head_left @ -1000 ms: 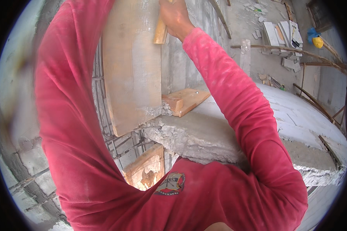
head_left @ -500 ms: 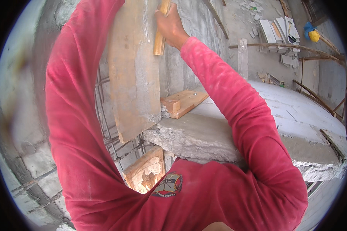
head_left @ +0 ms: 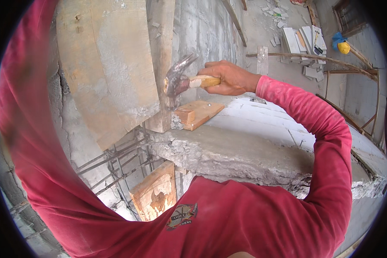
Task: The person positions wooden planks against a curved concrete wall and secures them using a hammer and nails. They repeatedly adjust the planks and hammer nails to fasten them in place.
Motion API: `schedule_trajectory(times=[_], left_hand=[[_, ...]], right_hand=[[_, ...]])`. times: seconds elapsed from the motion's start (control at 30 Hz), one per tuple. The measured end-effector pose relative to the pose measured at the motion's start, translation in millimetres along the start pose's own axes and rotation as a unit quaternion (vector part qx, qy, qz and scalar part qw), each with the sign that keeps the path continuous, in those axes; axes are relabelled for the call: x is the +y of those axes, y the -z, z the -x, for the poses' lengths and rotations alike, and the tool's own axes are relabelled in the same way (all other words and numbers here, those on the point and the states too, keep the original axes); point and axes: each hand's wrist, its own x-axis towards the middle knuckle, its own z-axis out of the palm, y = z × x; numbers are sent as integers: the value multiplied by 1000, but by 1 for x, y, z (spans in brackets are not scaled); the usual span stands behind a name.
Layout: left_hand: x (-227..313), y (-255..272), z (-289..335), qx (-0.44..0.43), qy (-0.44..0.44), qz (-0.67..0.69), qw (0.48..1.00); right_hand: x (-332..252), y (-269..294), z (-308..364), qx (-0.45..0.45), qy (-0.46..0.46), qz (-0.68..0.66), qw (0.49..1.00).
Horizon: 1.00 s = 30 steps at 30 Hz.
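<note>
Wearing red shirt (head_left: pixel 253 215) with lettered crest (head_left: pixel 182 216), lower centre of frame.
Gripping claw hammer (head_left: pixel 182 83) by handle in right hand (head_left: pixel 230 78), upper centre, fingers closed; cannot tell state of left hand, out past upper left. Noting farther off, upper right, pale stacked slabs (head_left: pixel 291 41) and blue-and-yellow item (head_left: pixel 343 47) too small to identify.

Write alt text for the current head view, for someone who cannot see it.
A right hand holds a claw hammer; the left hand is out of view. A grey-smeared wooden board is left of the hammer, and a rough-edged concrete slab lies nearer the red shirt.
</note>
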Motion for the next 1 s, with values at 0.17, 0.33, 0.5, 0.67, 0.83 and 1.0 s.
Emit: schedule_trajectory(times=[0.17,0.33,0.5,0.67,0.83,1.0], left_hand=[[-9,9,41,-9,52,-8,999],[-3,13,61,-9,77,0,997],[-8,14,83,-10,99,5,995],[-4,20,92,-5,103,7,995],[-4,21,108,1,108,8,994],[-2,26,121,8,116,16,993]], right_hand=[[-26,-61,-18,-67,199,-76,975],[-28,-93,-25,-68,237,-26,969],[-47,-81,-16,-118,137,-42,983],[-42,-101,-24,-46,171,-134,975],[-44,-82,-6,-116,120,-93,982],[-71,-22,5,-87,-65,14,994]])
